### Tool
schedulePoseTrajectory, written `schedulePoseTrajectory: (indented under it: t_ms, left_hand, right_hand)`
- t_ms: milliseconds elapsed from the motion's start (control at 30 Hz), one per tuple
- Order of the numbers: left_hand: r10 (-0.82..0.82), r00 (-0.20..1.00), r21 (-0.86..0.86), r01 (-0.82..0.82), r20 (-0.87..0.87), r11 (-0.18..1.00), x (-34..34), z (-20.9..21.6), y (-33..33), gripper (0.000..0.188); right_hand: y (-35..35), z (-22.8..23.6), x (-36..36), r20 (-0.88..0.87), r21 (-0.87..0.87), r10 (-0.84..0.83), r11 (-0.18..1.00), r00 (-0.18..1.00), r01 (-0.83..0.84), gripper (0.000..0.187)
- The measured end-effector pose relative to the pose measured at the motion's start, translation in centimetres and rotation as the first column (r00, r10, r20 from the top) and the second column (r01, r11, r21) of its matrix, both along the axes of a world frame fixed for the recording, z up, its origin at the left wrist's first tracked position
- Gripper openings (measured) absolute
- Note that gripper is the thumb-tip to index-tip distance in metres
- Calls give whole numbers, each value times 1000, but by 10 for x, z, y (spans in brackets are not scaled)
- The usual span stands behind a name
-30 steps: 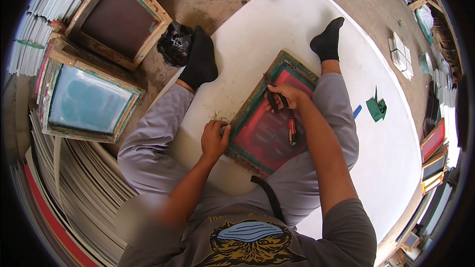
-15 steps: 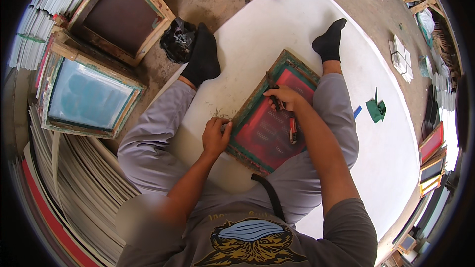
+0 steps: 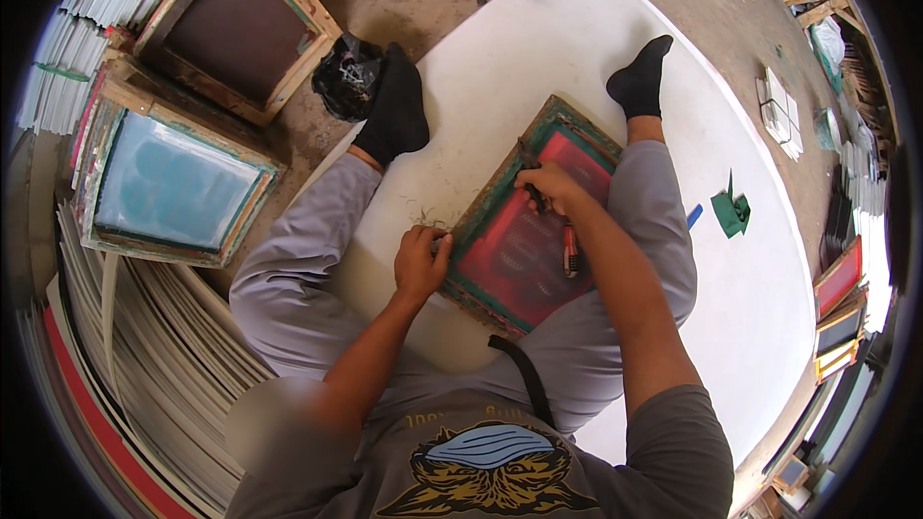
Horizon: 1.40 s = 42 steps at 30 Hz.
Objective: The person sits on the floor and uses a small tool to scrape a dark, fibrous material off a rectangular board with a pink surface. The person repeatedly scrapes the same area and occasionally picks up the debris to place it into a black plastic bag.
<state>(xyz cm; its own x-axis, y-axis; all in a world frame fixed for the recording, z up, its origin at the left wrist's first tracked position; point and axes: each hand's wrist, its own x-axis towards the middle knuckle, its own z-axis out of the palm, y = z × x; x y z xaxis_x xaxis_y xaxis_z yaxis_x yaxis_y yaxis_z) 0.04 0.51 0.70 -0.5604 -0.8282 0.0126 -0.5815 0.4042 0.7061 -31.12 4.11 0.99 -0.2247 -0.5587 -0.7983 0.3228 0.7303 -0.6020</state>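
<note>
A screen-printing frame (image 3: 519, 259) with a pink mesh and worn, green-stained wooden sides lies tilted between my legs, leaning against my right thigh. My left hand (image 3: 420, 259) is closed at its left edge, the thumb against the wood. Over the upper left side of the frame, my right hand (image 3: 546, 187) is wrapped round pliers with red-and-black handles (image 3: 570, 252); their dark jaws point toward the wooden rail. Exactly what the jaws touch is too small to make out. Thin loose scraps (image 3: 428, 219) lie just beyond my left hand.
I sit on a white sheet (image 3: 490, 67). A green cloth piece (image 3: 732, 214) and a small blue object (image 3: 694, 217) lie at right. More screen frames (image 3: 183, 187) lean at left beside stacked boards (image 3: 144, 356). A black plastic bag (image 3: 346, 77) sits near my left foot.
My right hand and the pliers have shifted very slightly down and left along the frame's side. My left hand stays nearly in place.
</note>
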Motion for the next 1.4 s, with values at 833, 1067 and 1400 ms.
schedulePoseTrajectory:
  t_ms: [833,1067,1400]
  left_hand:
    - [168,980,310,-128,-105,942,5,-9,-8,27]
    - [433,845,851,47,-314,523,10,-3,-30,32]
    - [647,628,892,403,-432,204,30,-16,-42,27]
  right_hand:
    - [11,34,70,-202,-130,353,915,914,-382,15]
    - [-2,33,155,466,-149,310,951,829,-272,19]
    - [-10,33,182,528,-188,184,977,829,-97,28]
